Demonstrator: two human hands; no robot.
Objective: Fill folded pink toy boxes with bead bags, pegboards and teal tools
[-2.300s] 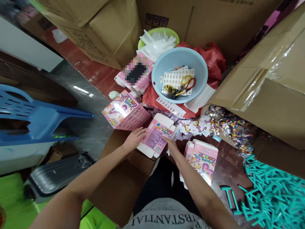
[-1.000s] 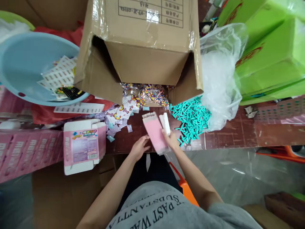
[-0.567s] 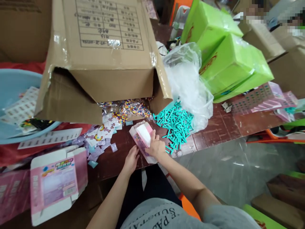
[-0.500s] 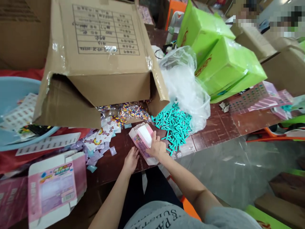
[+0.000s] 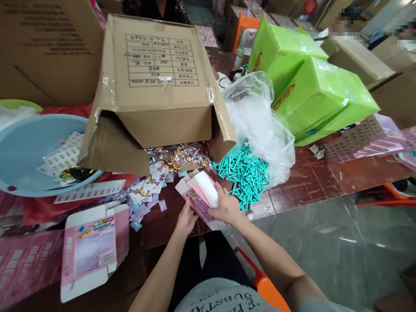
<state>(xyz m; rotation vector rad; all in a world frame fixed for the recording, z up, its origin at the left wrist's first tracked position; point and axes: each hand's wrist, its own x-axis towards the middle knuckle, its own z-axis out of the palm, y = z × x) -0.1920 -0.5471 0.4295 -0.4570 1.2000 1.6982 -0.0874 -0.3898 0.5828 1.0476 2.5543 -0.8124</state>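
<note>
The right hand (image 5: 227, 208) has its fingers (image 5: 217, 190) closed around a small pink carton (image 5: 199, 200), thumb over the white flap at its open top end. The left hand (image 5: 186, 219) cups the carton's lower edge from underneath, fingers curled against it, so both hands grip it together. The carton is tilted, raised just above the near edge of the dark red table (image 5: 312, 180); whether anything is inside it is hard to tell from here.

Just to the right of the hands lies a heap of teal plastic sticks (image 5: 244, 171), spilling from a clear plastic bag (image 5: 260, 121). Behind the carton, a large cardboard box (image 5: 156, 86) lies on its side with its flaps open, and packets of coloured beads (image 5: 185, 155) and small printed cards (image 5: 152, 182) spill from its mouth. To the left, a flat unfolded pink carton (image 5: 94, 247) lies on the table, and beyond it a light blue basin (image 5: 22, 151) holds sheets of labels. Bright green boxes (image 5: 312, 95) are stacked at the far right of the table.
</note>
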